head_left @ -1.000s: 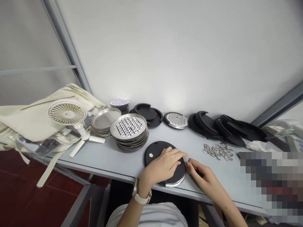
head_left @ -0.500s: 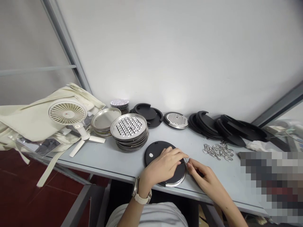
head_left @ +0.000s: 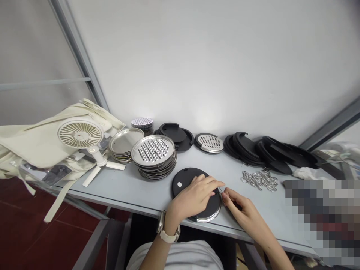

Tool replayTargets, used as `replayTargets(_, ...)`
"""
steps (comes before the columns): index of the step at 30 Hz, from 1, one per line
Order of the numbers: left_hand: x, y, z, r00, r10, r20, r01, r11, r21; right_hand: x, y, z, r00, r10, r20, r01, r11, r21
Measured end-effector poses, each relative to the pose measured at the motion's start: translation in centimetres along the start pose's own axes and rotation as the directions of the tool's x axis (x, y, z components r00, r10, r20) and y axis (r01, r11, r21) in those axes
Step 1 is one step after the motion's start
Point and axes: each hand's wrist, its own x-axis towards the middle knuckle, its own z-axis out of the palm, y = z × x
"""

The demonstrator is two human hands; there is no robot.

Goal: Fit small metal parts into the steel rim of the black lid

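Note:
A black round disc with a metal rim (head_left: 184, 179) lies near the table's front edge. My left hand (head_left: 194, 198) rests on top of it, fingers curved and pressing at its right edge. My right hand (head_left: 239, 209) is at the disc's right rim, thumb and forefinger pinched on a small thin metal piece (head_left: 220, 190) right where the left fingertips are. What the piece is I cannot make out. A watch with a pale strap is on my left wrist.
A stack of perforated metal discs (head_left: 154, 153) and plain metal plates (head_left: 123, 142) stand behind to the left. Black rings (head_left: 247, 148) and another perforated disc (head_left: 209, 142) line the wall. Loose metal clips (head_left: 260, 180) lie right. A white fan (head_left: 81, 135) and cloth bag sit at the left end.

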Motion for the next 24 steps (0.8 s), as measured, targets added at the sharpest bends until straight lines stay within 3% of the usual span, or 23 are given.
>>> replayTargets(13, -0.03, 0.04, -0.14, 1.000, 0.005, 0.006, -0.005, 1.000, 0.009, -0.11, 0.16, -0.12, 0.999, -0.037, 0.019, 0.038, 0.997, -0.073)
replayTargets(24, 0.08, -0.10, 0.10, 1.000, -0.003, 0.011, 0.003, 0.999, -0.036, -0.32, 0.06, 0.10, 0.995, -0.084, -0.049, 0.078, 0.990, -0.114)
